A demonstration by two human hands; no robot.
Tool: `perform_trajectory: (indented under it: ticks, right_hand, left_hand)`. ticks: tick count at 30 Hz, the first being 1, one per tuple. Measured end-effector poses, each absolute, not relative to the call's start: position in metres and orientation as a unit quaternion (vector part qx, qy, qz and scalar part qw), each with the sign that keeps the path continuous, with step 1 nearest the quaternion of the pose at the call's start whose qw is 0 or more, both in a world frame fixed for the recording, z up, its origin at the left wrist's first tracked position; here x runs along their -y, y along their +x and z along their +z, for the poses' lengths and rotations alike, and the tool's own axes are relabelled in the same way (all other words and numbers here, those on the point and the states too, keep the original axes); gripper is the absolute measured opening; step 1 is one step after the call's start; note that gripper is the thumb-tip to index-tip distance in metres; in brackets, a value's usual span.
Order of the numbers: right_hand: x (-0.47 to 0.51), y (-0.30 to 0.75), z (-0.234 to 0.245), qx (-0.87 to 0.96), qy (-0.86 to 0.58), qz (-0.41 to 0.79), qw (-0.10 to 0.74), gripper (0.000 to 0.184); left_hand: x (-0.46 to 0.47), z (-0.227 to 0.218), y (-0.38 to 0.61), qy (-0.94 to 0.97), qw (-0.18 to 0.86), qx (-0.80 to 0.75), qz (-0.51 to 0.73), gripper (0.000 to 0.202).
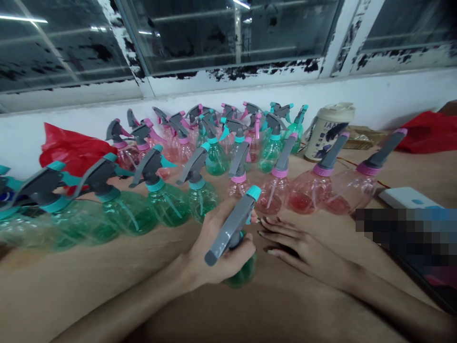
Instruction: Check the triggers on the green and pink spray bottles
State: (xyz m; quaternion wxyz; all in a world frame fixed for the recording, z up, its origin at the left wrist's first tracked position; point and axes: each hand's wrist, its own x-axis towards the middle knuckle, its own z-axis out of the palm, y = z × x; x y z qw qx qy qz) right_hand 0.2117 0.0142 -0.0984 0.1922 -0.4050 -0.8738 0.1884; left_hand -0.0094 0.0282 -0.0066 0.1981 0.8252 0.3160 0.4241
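Observation:
My left hand [205,247] is closed round the neck of a spray bottle [230,228] with a grey and teal trigger head and a green see-through body. The bottle's neck is mostly hidden by my fingers. To its right lies my right hand [303,245], palm down on the table, fingers stretched out and holding nothing. Just beyond my hands runs a row of spray bottles: green ones [167,205] to the left, pink ones [309,193] to the right. Thin tubes show inside several of them.
More pink and green spray bottles [216,157] crowd the back by the white wall [400,93]. A red plastic bag [76,147] lies at the left, another red bag [424,133] at the far right. A lidded cup [323,136] and a white box [410,197] stand on the right.

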Motion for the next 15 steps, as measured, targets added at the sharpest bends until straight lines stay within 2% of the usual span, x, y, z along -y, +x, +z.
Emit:
perform_trajectory:
  ticks: [5,15]
  right_hand:
    - [-0.0134,0.2107,-0.0977,0.872,-0.411,0.183,0.194,0.040]
    - [-0.0137,0.2113,-0.0968,0.873,-0.411,0.190,0.183,0.042]
  left_hand:
    - [-0.0251,-0.0049,-0.0087,0.820,0.203,-0.335,0.418,0.027]
    - [-0.0238,-0.0095,-0.0069,0.817,0.160,-0.350,0.430,0.020]
